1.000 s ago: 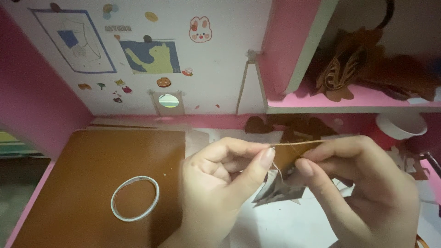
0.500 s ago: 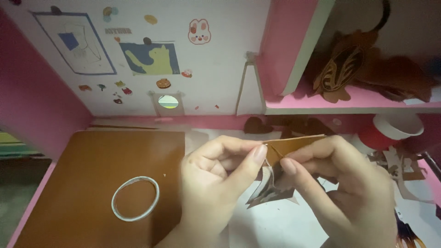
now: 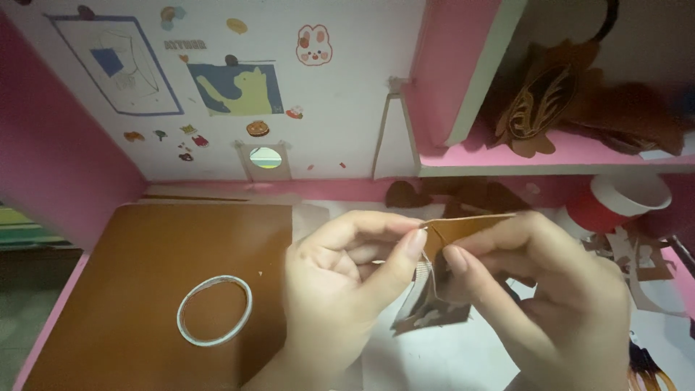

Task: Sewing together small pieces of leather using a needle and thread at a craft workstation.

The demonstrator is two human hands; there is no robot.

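The right hand (image 3: 550,289), drawn out to the side a second ago with a thread stretched taut from the brown piece (image 3: 463,228), now sits close against the left hand (image 3: 347,282). The taut thread no longer shows; both thumbs now meet at the piece's near edge.

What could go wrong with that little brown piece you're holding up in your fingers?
Both hands, the left hand and the right hand, pinch the small brown piece only at its edge, above the desk, so it might slip and fall among the brown scraps at the right and be hard to find. Pinching hard could also crease it. A dropped piece might also land on the white ring lying on the brown sheet.
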